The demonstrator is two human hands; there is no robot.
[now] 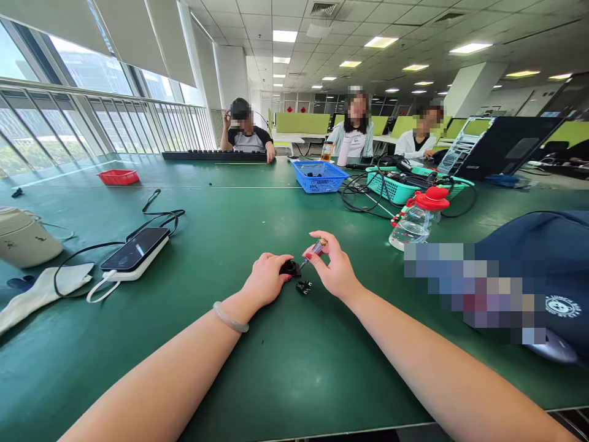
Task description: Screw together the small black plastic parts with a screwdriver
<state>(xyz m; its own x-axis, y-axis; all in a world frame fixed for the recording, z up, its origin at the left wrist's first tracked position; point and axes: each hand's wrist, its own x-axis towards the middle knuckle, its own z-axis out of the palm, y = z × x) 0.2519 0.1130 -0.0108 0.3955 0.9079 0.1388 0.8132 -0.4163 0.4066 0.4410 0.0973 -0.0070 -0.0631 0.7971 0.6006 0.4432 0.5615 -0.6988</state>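
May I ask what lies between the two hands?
In the head view: a black part in the left hand, a screwdriver in the right hand, and a loose black piece.

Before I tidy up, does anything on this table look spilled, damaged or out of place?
Mildly: black cables trail from the green basket onto the table in loose loops, which looks untidy. I see no spill or clear damage.

From my end I see L forearm point(170, 362) & R forearm point(427, 350), both bare as far as my cam shows. L wrist point(238, 305) wears 1 smooth, rounded bangle point(229, 320), pale grey w/ slight sheen. L hand point(265, 279) & R hand point(337, 271) ungloved, red polish point(308, 255) on nails of ea.
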